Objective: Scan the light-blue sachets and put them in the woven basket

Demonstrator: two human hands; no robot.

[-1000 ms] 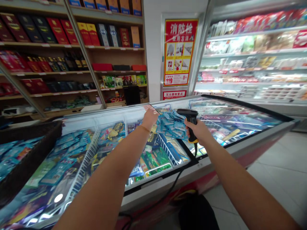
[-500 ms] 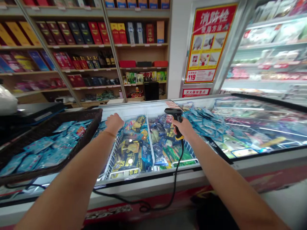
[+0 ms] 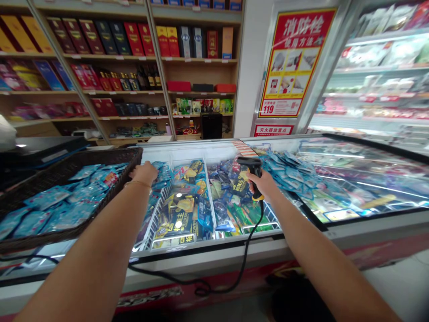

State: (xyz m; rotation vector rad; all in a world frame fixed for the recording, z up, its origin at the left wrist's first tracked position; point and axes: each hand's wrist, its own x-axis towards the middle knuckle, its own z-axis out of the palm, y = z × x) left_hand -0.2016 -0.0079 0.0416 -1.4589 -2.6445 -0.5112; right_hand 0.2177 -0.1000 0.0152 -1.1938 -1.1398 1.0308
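Note:
My right hand (image 3: pixel 260 182) is wrapped round the handle of a black and yellow barcode scanner (image 3: pixel 250 162), held over the freezer. The scanner's black cord (image 3: pixel 248 239) hangs over the freezer's front edge. My left hand (image 3: pixel 143 173) is beside the right rim of the dark wicker basket (image 3: pixel 136 162), its fingers curled and partly out of sight; I cannot make out anything in them. Several blue packets (image 3: pixel 82 192) lie in the basket. More blue packets (image 3: pixel 163 172) sit in the freezer just right of my left hand.
The chest freezer (image 3: pixel 268 243) holds wire compartments of bagged goods (image 3: pixel 182 210). A heap of blue packets (image 3: pixel 290 172) rests on its right part, near the glass lid (image 3: pixel 362 156). Shelves of boxes (image 3: pixel 197 60) stand behind, and a lit display fridge (image 3: pixel 378 71) at the right.
My left hand has moved left, from over the freezer to the basket's rim. My right hand has shifted slightly right and down with the scanner.

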